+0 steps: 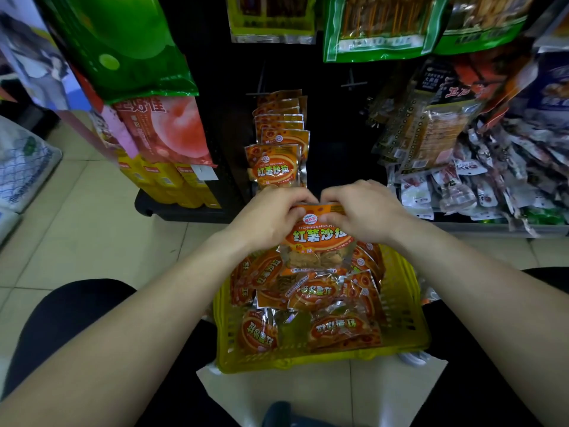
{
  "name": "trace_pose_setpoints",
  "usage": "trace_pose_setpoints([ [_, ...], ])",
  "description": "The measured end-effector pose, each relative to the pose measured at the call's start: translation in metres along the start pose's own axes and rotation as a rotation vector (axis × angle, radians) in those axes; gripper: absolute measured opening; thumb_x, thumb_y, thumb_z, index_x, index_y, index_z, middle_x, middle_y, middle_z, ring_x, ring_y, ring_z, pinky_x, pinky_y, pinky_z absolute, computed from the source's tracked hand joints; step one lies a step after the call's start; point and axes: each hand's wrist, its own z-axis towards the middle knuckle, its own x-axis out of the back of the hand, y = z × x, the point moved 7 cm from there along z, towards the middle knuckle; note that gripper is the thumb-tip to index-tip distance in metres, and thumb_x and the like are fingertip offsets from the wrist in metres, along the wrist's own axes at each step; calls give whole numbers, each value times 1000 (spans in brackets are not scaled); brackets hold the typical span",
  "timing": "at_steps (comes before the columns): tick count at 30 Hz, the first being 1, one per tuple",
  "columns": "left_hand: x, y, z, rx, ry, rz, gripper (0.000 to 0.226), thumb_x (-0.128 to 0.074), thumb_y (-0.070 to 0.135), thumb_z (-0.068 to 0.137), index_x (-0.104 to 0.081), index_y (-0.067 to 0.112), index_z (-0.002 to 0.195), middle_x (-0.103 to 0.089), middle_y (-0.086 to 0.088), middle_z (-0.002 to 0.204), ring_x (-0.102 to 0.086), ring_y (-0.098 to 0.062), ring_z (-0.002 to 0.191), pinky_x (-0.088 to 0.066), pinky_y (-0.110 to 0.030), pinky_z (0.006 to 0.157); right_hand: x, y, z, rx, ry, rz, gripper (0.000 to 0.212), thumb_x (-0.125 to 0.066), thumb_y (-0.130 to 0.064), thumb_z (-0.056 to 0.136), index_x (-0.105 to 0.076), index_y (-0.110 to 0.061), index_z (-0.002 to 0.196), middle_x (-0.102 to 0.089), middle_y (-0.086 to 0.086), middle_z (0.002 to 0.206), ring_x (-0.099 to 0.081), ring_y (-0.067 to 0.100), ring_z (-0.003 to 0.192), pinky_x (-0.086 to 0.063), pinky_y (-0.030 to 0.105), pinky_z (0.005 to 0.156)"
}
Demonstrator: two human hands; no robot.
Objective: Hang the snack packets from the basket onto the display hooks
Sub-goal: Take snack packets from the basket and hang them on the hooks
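Note:
An orange snack packet (318, 238) is held upright above the yellow basket (403, 306). My left hand (271, 220) pinches its top left corner and my right hand (360, 211) pinches its top right corner. Several more orange packets (311, 306) lie heaped in the basket. A row of the same packets (277, 155) hangs on a display hook of the dark rack just beyond my hands. An empty hook (354, 83) sticks out to the right of that row.
Green and pink bags (154, 97) hang at the left, above yellow boxes (172, 183). Dark-labelled snack bags (431, 127) hang at the right over a bin of small white packets (480, 183). A tiled floor and white sack (21, 167) lie left.

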Motion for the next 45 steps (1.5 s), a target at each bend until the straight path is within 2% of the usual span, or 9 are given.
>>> trace_pose_setpoints([
  [3,1,-9,1,59,22,-7,15,-61,27,98,-63,35,111,-69,14,106,-65,-4,98,-59,-36,80,-1,12,2,-47,4,74,17,-62,-52,90,-55,-36,86,-62,-14,78,-56,13,81,-34,29,62],
  [8,12,-25,3,116,52,43,7,-69,27,92,-67,34,91,-69,11,95,-64,-10,93,-55,-43,83,-4,19,4,-79,-13,56,22,-61,-54,89,-53,-34,84,-56,-17,72,-52,8,72,-29,24,52],
  [14,7,-27,0,98,62,24,7,-71,29,90,-70,36,91,-70,16,92,-65,-5,90,-56,-40,81,-17,4,5,-61,-126,-4,18,-60,-54,89,-58,-41,102,-62,-16,89,-60,13,91,-37,31,63],
  [17,25,-41,0,146,130,-21,10,-74,34,87,-68,41,92,-70,17,86,-65,-1,86,-56,-37,80,-14,-3,12,-102,-97,4,11,-56,-52,93,-58,-42,97,-60,-16,87,-61,15,96,-37,31,65],
  [25,54,-125,-25,421,148,-49,12,-72,34,90,-68,27,98,-66,12,85,-66,-12,87,-54,-33,80,17,2,65,-166,-24,-209,32,-54,-49,96,-59,-39,126,-65,1,119,-57,30,115,-49,42,82],
  [34,28,-158,-40,510,19,67,28,-68,40,91,-66,29,117,-63,9,101,-61,-9,90,-48,-25,77,-23,-2,160,-182,-36,-409,30,-56,-41,98,-61,-31,126,-67,0,109,-63,22,97,-45,31,64],
  [37,20,-166,-33,533,21,75,28,-67,39,92,-66,30,118,-65,8,106,-58,-6,88,-41,-16,67,-53,6,183,-186,-74,-388,27,-57,-43,97,-63,-32,121,-67,1,109,-64,23,99,-49,31,69],
  [42,-10,-180,-20,605,-44,74,34,-65,34,94,-61,27,128,-65,0,126,-62,-18,112,-50,-29,90,-97,22,211,-157,-141,-257,30,-56,-45,96,-63,-33,122,-67,4,113,-63,29,103,-45,35,75],
  [45,-28,-193,1,678,-83,55,35,-61,32,96,-58,27,130,-63,-3,126,-61,-21,110,-52,-37,94,-109,29,223,-153,-129,-181,32,-55,-45,96,-62,-35,125,-67,5,115,-63,30,102,-50,38,78],
])
